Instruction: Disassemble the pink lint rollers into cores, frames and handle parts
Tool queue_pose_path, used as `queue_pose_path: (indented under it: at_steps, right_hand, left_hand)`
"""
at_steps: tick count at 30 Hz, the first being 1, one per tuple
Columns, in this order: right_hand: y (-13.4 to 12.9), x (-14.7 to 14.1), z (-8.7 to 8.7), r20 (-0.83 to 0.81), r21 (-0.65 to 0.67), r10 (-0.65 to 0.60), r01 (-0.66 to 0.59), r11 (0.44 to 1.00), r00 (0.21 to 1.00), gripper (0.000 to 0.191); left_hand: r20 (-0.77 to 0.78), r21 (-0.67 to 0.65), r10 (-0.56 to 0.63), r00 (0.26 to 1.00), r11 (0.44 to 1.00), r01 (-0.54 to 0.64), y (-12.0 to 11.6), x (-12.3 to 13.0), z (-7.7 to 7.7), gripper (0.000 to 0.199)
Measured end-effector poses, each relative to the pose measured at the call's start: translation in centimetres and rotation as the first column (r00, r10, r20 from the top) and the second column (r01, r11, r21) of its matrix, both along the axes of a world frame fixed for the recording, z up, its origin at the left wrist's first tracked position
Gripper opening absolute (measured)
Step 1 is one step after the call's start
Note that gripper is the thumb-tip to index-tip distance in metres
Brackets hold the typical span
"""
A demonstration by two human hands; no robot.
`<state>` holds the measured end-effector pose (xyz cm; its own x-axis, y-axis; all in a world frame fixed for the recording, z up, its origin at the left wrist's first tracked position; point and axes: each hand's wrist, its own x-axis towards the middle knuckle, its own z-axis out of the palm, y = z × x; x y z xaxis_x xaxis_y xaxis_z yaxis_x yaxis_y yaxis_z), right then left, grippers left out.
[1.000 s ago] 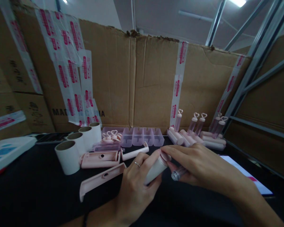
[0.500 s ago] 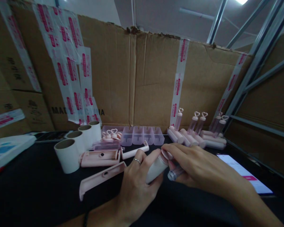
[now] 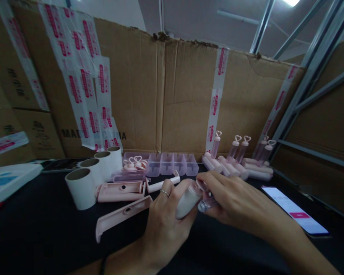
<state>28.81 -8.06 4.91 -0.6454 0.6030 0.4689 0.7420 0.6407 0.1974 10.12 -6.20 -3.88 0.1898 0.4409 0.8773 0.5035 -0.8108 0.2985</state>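
Note:
My left hand [image 3: 166, 221] is closed around a rounded whitish case [image 3: 186, 204], tilted with its top toward the upper right. At that top end, the fingertips of my right hand [image 3: 229, 194] grip a small pale pink cap [image 3: 202, 185]. I cannot tell whether the cap is joined to the case. Beneath those fingers, the same hand also holds a clear tube [image 3: 206, 204], its round end pointing left toward the case. Left of my left hand lies a long pale pink cover [image 3: 123, 215] with a dark hole. Behind it rests a pink shell [image 3: 122, 192].
White cylinders [image 3: 80, 189] stand in a row at left. Behind my hands are a lilac compartment tray [image 3: 173, 165] and heart-topped pieces [image 3: 136, 162]. At right, heart-topped tubes [image 3: 242, 149] stand by pink cases [image 3: 229, 168], near a lit phone [image 3: 296, 212]. Cardboard [image 3: 186, 99] walls the back.
My right hand has shifted slightly left, and the clear tube has come closer to the whitish case. The pink cap is tilted a little differently. My left hand keeps its hold.

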Motion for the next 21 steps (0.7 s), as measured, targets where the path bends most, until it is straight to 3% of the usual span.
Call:
queue_pose_path:
  at_steps: [7,14,18,21]
  right_hand:
    - [0.6,0.3,0.0,-0.019,-0.093,0.003,-0.005,0.996,1.000,0.023]
    - [1.5,0.9,-0.1,-0.097,-0.183,0.047,-0.064,0.981,0.994,0.047]
    - [2.3,1.4,-0.2,-0.219,-0.184,0.141,-0.183,0.966,0.966,0.048]
    - [2.9,1.7,0.0,-0.279,-0.142,0.121,-0.165,0.976,0.953,0.041]
  left_hand:
    - [0.095,-0.049,0.000,0.996,0.999,0.005,0.3,0.0,0.2,0.045]
    - [0.187,-0.159,-0.029,0.982,0.986,0.059,0.6,-0.1,0.0,0.043]
    - [0.339,-0.320,-0.026,0.940,0.937,0.142,0.9,0.1,0.1,0.050]
    - [0.454,-0.440,0.000,0.891,0.870,0.224,1.1,0.1,0.3,0.050]
